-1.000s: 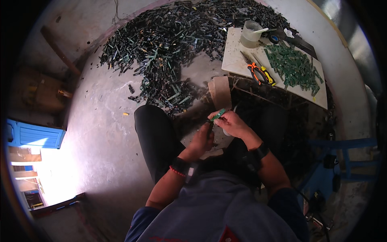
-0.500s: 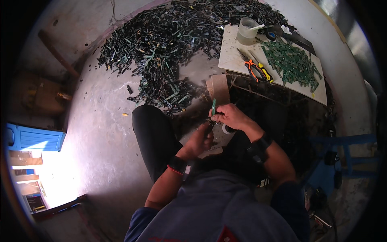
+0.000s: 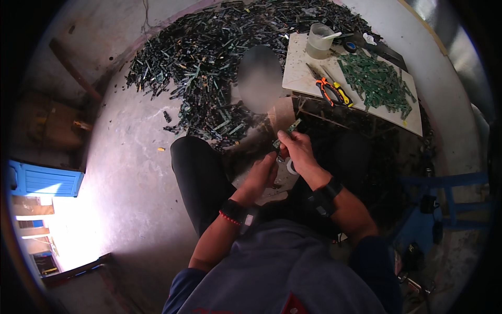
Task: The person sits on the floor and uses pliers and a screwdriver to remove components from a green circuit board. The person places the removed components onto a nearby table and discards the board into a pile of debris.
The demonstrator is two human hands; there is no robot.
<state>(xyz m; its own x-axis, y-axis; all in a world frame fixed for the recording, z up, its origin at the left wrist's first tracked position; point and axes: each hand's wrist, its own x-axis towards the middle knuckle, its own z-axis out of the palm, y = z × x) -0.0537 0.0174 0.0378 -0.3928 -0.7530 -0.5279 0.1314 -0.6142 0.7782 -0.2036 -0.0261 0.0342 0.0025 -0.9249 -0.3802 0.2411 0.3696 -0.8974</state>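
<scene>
My right hand pinches a narrow green circuit board strip, whose far end sticks out past the fingers, tilted up to the right. Just left of it and lower, my left hand is closed, its fingers curled. What it grips is hidden by the hand; something small and dark shows between the two hands. Both hands are above my lap, between my knees. A pale round thing, perhaps a roll, lies below my right hand, partly covered.
A large pile of dark and green strips covers the floor ahead; a blurred oval hides part of it. On a pale board at right are a clear tub, orange-handled pliers, a yellow-handled tool and green strips.
My right hand has turned, and the green strip has swung from nearly upright to tilting up-right. The left hand has shifted slightly right and up. The blurred oval has appeared over the pile.
</scene>
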